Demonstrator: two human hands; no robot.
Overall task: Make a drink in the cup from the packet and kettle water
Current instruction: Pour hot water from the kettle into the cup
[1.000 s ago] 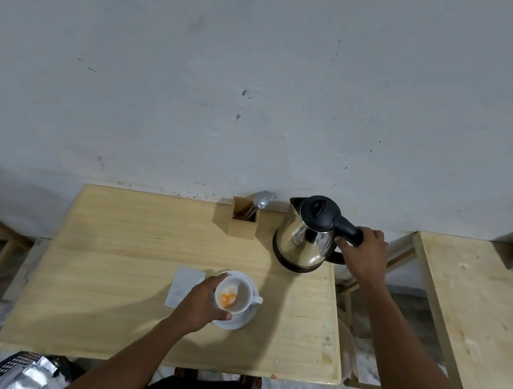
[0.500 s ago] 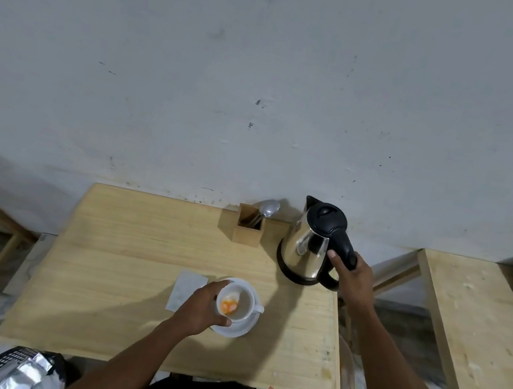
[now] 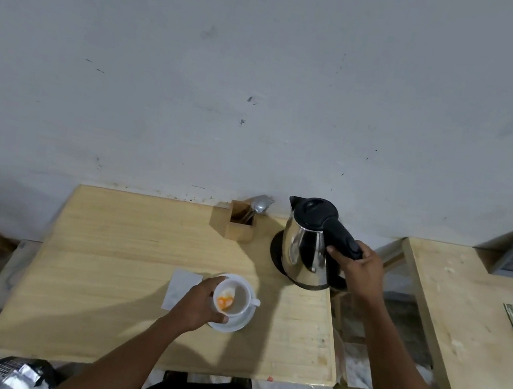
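A white cup (image 3: pixel 240 297) stands on a white saucer (image 3: pixel 237 324) near the middle of the wooden table (image 3: pixel 118 272), with white and orange powder inside. My left hand (image 3: pixel 200 301) wraps around the cup's left side. A steel kettle (image 3: pixel 305 247) with a black lid is lifted off its black base (image 3: pixel 275 252) and tilted, spout to the upper left. My right hand (image 3: pixel 360 269) grips its black handle. A white packet (image 3: pixel 178 287) lies flat just left of the saucer, partly under my left hand.
A small wooden holder (image 3: pixel 240 224) with a spoon (image 3: pixel 260 203) stands at the table's back edge, left of the kettle. A second wooden table (image 3: pixel 463 333) with a printed sheet stands to the right. A basket with foil (image 3: pixel 11 372) sits on the floor at lower left.
My right hand has lifted the kettle off its base and brought it slightly forward and upright. My left hand stays on the cup.
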